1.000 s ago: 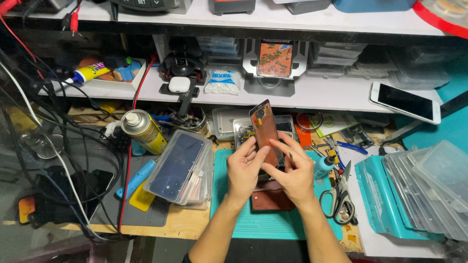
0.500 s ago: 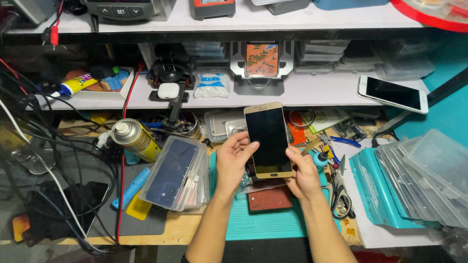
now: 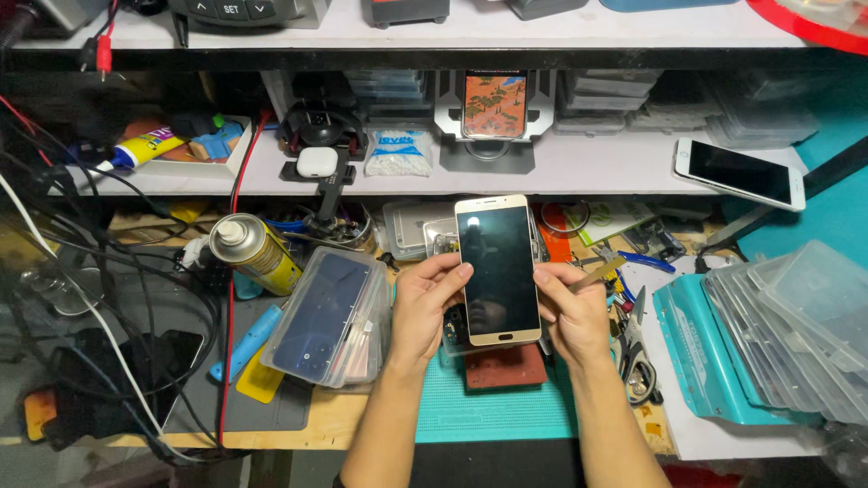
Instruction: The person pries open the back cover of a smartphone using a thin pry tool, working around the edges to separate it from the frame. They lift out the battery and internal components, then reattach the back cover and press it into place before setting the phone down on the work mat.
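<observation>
Your one head camera looks steeply down, close over the workbench (image 3: 362, 420), facing the shelves (image 3: 588, 167) at 12 o'clock.

Dark phone screen (image 3: 498, 268), lit shelf screen (image 3: 495, 105)

A gold-framed, dark-screened phone (image 3: 497, 269) stood above the green rubber mat (image 3: 497, 408), a yellow metal spray can (image 3: 254, 252) lying to its left.

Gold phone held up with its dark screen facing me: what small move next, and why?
Probably lower the gold phone toward the red pad on the green mat. Both hands grip its edges in mid-air, left hand and right hand, and the right also pinches a thin tool, so nothing steadies the phone.
</observation>
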The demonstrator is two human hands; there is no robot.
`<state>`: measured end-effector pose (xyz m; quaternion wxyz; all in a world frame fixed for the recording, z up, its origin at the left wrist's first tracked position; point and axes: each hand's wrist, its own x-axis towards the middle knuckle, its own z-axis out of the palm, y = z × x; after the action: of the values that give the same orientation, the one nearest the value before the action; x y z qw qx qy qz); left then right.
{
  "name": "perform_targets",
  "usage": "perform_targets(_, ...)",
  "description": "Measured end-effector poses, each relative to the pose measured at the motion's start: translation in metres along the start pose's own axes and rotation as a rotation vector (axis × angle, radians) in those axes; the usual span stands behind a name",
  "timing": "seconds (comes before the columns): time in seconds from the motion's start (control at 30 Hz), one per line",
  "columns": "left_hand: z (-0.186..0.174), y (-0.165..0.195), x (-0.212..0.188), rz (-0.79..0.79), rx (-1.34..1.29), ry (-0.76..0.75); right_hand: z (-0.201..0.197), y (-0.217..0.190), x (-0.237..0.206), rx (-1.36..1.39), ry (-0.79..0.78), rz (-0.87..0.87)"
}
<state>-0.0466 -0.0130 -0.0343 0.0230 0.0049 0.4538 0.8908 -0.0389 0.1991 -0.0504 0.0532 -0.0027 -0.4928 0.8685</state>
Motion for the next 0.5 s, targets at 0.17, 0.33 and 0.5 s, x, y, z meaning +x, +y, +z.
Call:
perform_targets(0.17, -0.0045, -0.0037, 0.0000, -0.009, -0.006, 0.000, -0.0047, 0.0034, 0.0007, 0.002, 0.007, 0.004)
perform_targets(0.33, -0.0081, -0.0066, 0.0007, -0.017, -0.024, -0.006, -0.0061, 0.0058, 0.0012, -0.007, 0.000, -0.002)
perform_targets(0.5, -0.0095, -0.0071, 0.0005, -0.018, -0.031, -0.004, -0.0054, 0.0071, 0.0015, -0.020, 0.009, 0.004)
